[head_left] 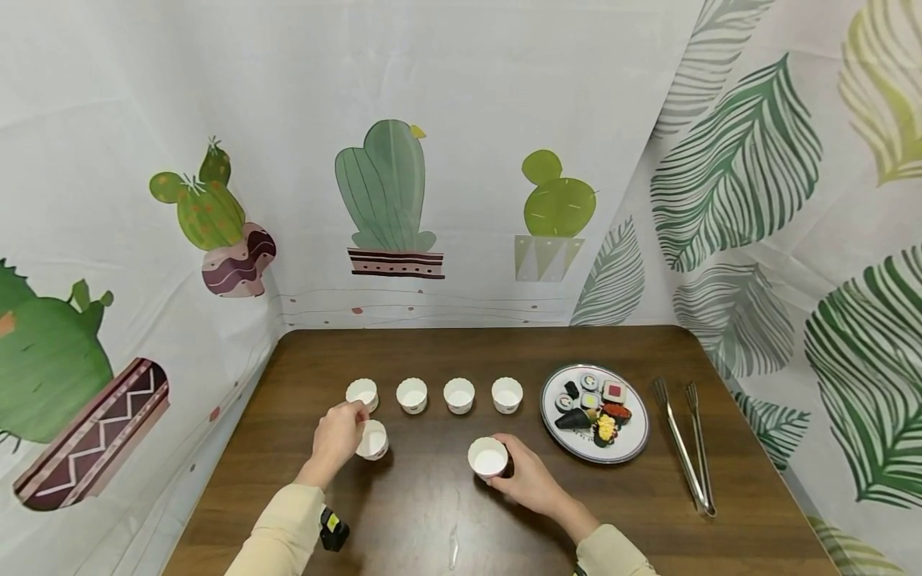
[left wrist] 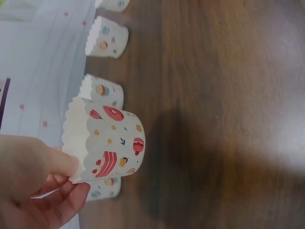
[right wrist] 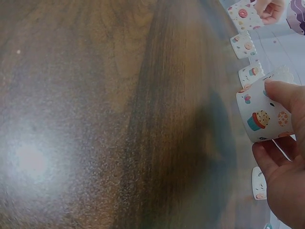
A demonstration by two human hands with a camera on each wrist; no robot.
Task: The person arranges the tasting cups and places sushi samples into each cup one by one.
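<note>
My left hand (head_left: 337, 438) pinches the scalloped rim of a white paper baking cup (head_left: 373, 442) between thumb and fingers. In the left wrist view this baking cup (left wrist: 114, 140) shows red cake prints and is tilted above the table. My right hand (head_left: 531, 482) grips a second paper baking cup (head_left: 488, 458) by its side, its opening upward. Cupcake prints mark that cup (right wrist: 259, 117) in the right wrist view, where it appears raised off the table. Beyond both hands, several matching cups (head_left: 458, 397) stand upright in a row, the leftmost one (head_left: 362, 391) partly behind my left fingers.
A round plate (head_left: 635, 424) of sushi pieces (head_left: 589, 402) sits to the right of the row. Metal tongs (head_left: 684, 448) lie right of the plate near the wooden table's (head_left: 432, 528) right side. Patterned cloth (head_left: 475, 160) hangs behind the table and along both sides.
</note>
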